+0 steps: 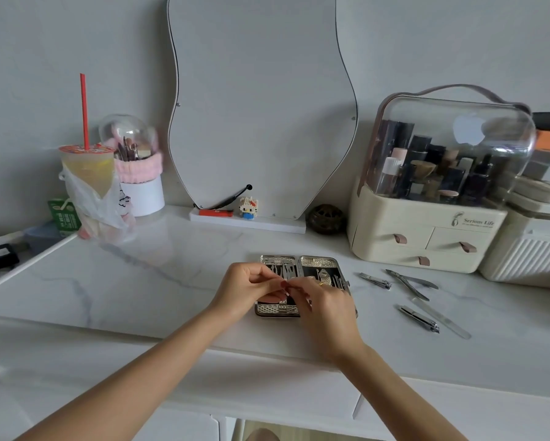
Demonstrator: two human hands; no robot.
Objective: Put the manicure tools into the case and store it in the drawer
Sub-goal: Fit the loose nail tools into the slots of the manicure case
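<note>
- Case (318, 265) lies open flat on the counter (172, 281), near its front edge; several tools already seated in both halves.
- Left hand (248, 289) and right hand (326, 308) meet over the case's left half. Fingers of both are curled, tips pinched together at one spot; what they hold is too small to make out, probably a thin tool going into a slot.
- Loose on the counter, right of the case: small clipper (375, 280), nippers (409, 283), large clipper (420, 319), nail file (440, 317). Clipper and file lie just beside each other.
- Risk: a tool not pushed fully under its strap could pop out, or keep the case from closing later.
- Risk: the right forearm hangs near the loose tools; a sweep could knock the file or large clipper off the front edge.
- Room: open counter left of the case. Right is tighter, with the cosmetics organizer (426, 227) behind the tools.
</note>
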